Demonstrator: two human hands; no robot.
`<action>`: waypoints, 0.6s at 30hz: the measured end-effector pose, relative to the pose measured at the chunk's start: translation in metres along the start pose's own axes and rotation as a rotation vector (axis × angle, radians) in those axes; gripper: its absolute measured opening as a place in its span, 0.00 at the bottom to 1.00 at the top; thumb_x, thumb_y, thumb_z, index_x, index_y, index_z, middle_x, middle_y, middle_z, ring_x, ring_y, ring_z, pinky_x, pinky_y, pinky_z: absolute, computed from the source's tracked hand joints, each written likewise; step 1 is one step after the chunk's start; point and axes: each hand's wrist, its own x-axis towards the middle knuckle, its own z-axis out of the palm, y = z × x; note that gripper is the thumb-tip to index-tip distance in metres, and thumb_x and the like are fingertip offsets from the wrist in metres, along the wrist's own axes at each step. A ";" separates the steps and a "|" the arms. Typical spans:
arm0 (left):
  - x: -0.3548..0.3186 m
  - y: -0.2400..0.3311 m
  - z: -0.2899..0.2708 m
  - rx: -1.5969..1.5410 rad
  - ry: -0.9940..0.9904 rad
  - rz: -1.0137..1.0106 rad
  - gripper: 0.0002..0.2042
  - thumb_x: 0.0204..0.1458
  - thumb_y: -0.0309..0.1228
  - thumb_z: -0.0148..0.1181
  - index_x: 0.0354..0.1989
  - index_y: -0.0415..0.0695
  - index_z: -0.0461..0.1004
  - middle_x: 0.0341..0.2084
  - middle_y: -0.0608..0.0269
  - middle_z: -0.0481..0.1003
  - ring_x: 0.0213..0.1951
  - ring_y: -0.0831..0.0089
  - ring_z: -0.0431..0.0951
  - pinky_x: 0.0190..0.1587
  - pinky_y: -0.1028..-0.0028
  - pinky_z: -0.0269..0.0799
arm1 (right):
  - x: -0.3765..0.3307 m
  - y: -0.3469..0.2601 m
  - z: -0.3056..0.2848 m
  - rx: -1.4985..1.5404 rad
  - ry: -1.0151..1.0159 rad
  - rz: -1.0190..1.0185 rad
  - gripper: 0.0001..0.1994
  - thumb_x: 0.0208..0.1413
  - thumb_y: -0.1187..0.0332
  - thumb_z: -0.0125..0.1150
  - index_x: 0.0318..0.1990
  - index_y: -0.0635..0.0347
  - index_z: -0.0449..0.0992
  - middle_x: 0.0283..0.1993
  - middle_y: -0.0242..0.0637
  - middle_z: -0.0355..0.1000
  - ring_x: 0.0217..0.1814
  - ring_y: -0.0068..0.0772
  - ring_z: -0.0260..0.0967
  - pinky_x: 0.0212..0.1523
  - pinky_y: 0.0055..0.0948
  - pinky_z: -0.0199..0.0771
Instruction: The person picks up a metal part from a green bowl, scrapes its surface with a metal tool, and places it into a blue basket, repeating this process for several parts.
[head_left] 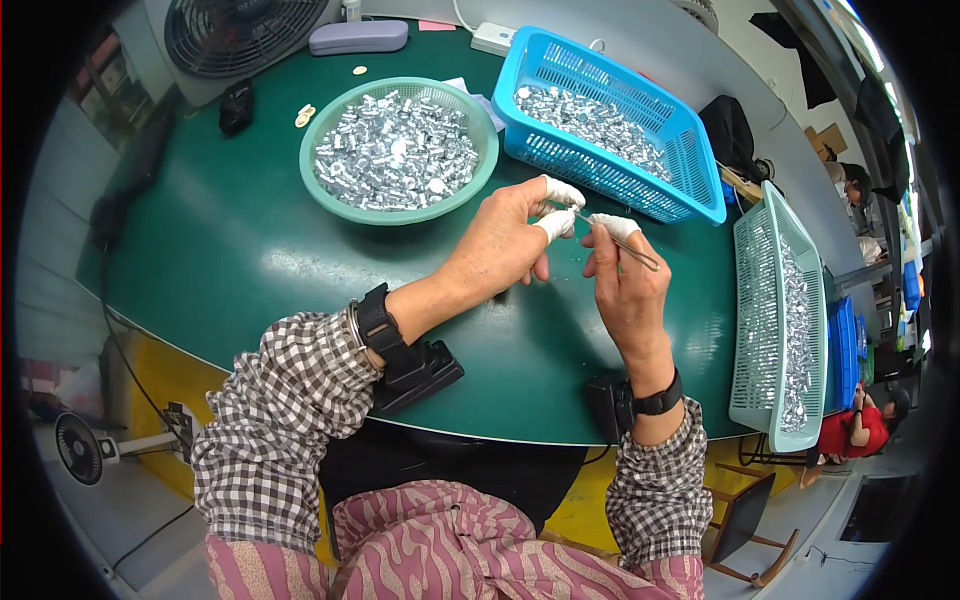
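Observation:
Over the green table, my left hand (515,228) has white-wrapped fingertips pinched together, holding a small metal part that is mostly hidden. My right hand (630,275), also with a white-wrapped finger, grips a thin metal tool (640,257) with a looped end, like tweezers or a pick. The tool's tip meets the part at my left fingertips. Beyond my left hand stands a round green basket (318,190) heaped with small silvery metal parts (395,150). Past both hands, a blue rectangular basket (600,165) holds more such parts (600,122).
A long pale-green basket (750,330) of metal parts stands at the right table edge, with blue bins (842,350) behind it. A fan (235,35), a purple case (358,37) and a white power strip (492,39) sit at the back. Another person (850,428) in red is far right.

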 end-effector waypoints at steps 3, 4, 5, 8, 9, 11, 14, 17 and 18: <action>-0.002 0.002 0.000 0.006 0.018 0.015 0.11 0.54 0.26 0.51 0.44 0.37 0.70 0.26 0.60 0.75 0.13 0.79 0.70 0.13 0.79 0.63 | -0.001 -0.003 -0.002 -0.009 0.028 -0.004 0.03 0.57 0.77 0.53 0.36 0.67 0.72 0.27 0.37 0.71 0.18 0.23 0.66 0.18 0.23 0.66; -0.002 0.002 0.000 0.001 0.023 0.004 0.11 0.54 0.26 0.51 0.44 0.37 0.70 0.26 0.60 0.75 0.13 0.79 0.70 0.13 0.79 0.63 | -0.002 -0.004 -0.002 -0.020 0.041 -0.007 0.03 0.57 0.77 0.53 0.36 0.67 0.72 0.26 0.37 0.71 0.18 0.23 0.66 0.18 0.23 0.65; -0.002 0.002 0.000 -0.003 0.028 -0.007 0.11 0.54 0.26 0.51 0.44 0.37 0.70 0.27 0.59 0.75 0.14 0.79 0.70 0.13 0.79 0.63 | -0.002 -0.005 -0.003 -0.030 0.055 -0.010 0.03 0.57 0.77 0.52 0.36 0.67 0.72 0.26 0.36 0.71 0.18 0.23 0.66 0.17 0.23 0.65; -0.004 0.001 0.002 -0.006 -0.005 -0.013 0.11 0.55 0.27 0.51 0.45 0.38 0.70 0.28 0.61 0.74 0.14 0.81 0.70 0.13 0.81 0.62 | 0.000 -0.003 -0.001 -0.026 0.025 -0.001 0.04 0.57 0.77 0.52 0.35 0.67 0.72 0.26 0.36 0.71 0.17 0.23 0.66 0.17 0.22 0.64; -0.004 0.000 0.003 -0.006 -0.021 -0.015 0.11 0.56 0.28 0.52 0.46 0.38 0.69 0.29 0.61 0.74 0.15 0.82 0.70 0.13 0.82 0.62 | 0.000 -0.003 0.000 -0.025 0.011 0.004 0.04 0.58 0.77 0.52 0.35 0.67 0.72 0.26 0.36 0.72 0.17 0.23 0.66 0.16 0.22 0.64; -0.004 0.002 0.004 -0.011 -0.025 -0.010 0.11 0.56 0.28 0.52 0.46 0.38 0.69 0.29 0.61 0.74 0.15 0.82 0.70 0.13 0.82 0.62 | -0.001 -0.005 -0.001 -0.028 0.030 0.008 0.04 0.58 0.76 0.51 0.35 0.67 0.72 0.26 0.37 0.72 0.17 0.23 0.66 0.16 0.22 0.64; -0.003 0.001 0.004 -0.019 -0.029 0.003 0.11 0.56 0.28 0.52 0.46 0.37 0.69 0.29 0.61 0.74 0.15 0.82 0.70 0.13 0.82 0.62 | -0.002 -0.005 0.000 -0.033 0.068 0.014 0.04 0.58 0.76 0.51 0.35 0.67 0.72 0.26 0.37 0.72 0.17 0.23 0.66 0.17 0.22 0.64; -0.002 -0.003 0.004 -0.020 0.007 -0.031 0.11 0.56 0.28 0.52 0.46 0.37 0.68 0.29 0.61 0.74 0.15 0.81 0.71 0.14 0.82 0.62 | -0.004 0.000 0.005 -0.021 0.013 0.052 0.05 0.58 0.76 0.51 0.35 0.67 0.72 0.26 0.37 0.72 0.17 0.23 0.66 0.17 0.22 0.64; -0.002 -0.003 0.004 -0.021 0.007 -0.030 0.11 0.56 0.28 0.52 0.46 0.37 0.68 0.29 0.61 0.74 0.15 0.81 0.71 0.14 0.82 0.62 | -0.004 0.000 0.005 -0.021 0.013 0.050 0.05 0.58 0.76 0.51 0.35 0.67 0.72 0.26 0.37 0.72 0.17 0.23 0.66 0.17 0.22 0.64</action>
